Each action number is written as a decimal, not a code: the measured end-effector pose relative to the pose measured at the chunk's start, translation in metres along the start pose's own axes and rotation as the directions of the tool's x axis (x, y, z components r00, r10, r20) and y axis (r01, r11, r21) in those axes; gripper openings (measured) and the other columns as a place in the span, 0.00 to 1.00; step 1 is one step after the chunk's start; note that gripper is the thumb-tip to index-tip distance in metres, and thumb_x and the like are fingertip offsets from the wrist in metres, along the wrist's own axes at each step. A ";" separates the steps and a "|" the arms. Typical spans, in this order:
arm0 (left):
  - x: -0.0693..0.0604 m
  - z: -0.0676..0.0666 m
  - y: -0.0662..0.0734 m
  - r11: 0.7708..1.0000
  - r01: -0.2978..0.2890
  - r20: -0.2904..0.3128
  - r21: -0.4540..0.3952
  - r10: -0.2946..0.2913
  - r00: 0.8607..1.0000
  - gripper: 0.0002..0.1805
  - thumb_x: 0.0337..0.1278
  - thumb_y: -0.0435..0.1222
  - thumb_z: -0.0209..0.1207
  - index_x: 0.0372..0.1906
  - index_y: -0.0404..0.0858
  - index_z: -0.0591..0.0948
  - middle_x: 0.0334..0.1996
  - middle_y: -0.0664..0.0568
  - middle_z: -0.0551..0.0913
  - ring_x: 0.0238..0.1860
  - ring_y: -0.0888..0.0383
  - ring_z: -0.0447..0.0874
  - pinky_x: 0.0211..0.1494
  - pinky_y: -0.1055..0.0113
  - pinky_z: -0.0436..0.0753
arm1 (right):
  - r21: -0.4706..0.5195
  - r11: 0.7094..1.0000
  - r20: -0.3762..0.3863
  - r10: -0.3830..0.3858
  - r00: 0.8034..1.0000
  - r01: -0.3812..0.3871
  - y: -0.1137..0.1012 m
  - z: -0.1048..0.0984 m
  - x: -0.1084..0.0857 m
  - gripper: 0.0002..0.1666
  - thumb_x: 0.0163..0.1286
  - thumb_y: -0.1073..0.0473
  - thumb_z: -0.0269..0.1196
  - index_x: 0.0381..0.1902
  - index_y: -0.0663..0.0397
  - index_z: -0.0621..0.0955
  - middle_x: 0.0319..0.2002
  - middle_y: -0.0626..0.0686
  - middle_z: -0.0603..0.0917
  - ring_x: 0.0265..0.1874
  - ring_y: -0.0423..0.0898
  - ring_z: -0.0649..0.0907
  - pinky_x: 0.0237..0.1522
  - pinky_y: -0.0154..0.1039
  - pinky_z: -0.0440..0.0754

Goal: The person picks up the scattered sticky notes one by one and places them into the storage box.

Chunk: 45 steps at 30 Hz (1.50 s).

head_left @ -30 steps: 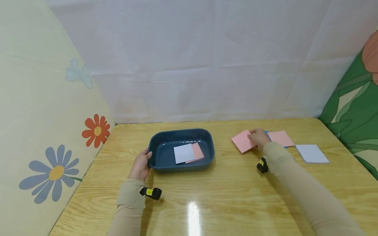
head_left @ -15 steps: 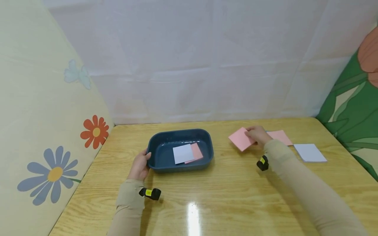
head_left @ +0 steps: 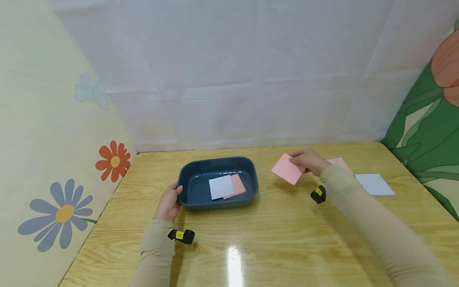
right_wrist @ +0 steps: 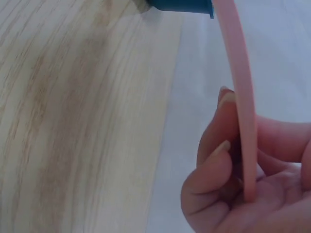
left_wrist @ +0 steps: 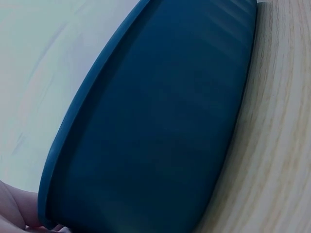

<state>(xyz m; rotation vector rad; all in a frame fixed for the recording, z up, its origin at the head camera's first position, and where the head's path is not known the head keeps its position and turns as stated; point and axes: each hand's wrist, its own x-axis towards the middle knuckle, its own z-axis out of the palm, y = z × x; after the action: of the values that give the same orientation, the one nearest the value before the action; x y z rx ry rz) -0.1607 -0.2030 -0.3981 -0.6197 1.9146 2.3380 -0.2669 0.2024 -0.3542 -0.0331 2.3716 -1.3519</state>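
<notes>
My left hand (head_left: 167,202) grips the left end of a dark blue tray (head_left: 201,206), thumb over its rim; the left wrist view shows the tray's outer wall (left_wrist: 146,116) up close. Inside the tray, a white square pad (head_left: 220,187) overlaps a pink one (head_left: 239,185). To the right of the tray, my right hand (head_left: 309,160) pinches a pink square pad (head_left: 287,170) above the table. In the right wrist view this pad (right_wrist: 242,97) is seen edge-on between the thumb and fingers of the right hand (right_wrist: 214,179).
Behind my right forearm lies another pink pad (head_left: 340,162), partly hidden. A white pad (head_left: 376,184) rests on the wooden table (head_left: 272,247) further right. A white cloth (head_left: 201,79) hangs behind the table, with flower-patterned cloths at both sides.
My right hand has lifted the pink pad and moved it a little left, towards the tray. The left hand keeps its grip, and the head view has shifted slightly.
</notes>
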 end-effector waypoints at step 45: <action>0.002 0.000 -0.001 1.000 0.016 -0.008 -0.004 -0.016 1.000 0.27 0.77 0.29 0.33 0.75 0.27 0.48 0.75 0.37 0.48 0.73 0.46 0.49 0.73 0.53 0.54 | -0.027 0.996 0.137 -0.086 0.987 0.090 -0.047 0.045 -0.006 0.25 0.74 0.63 0.54 0.64 0.72 0.70 0.43 0.62 0.79 0.26 0.43 0.80 0.28 0.36 0.80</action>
<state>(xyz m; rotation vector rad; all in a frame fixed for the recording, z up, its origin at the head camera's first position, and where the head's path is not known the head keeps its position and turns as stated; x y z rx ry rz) -0.1619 -0.2035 -0.3994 -0.6438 1.9012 2.3339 -0.2534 0.1422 -0.3328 -0.2346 2.3025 -1.3060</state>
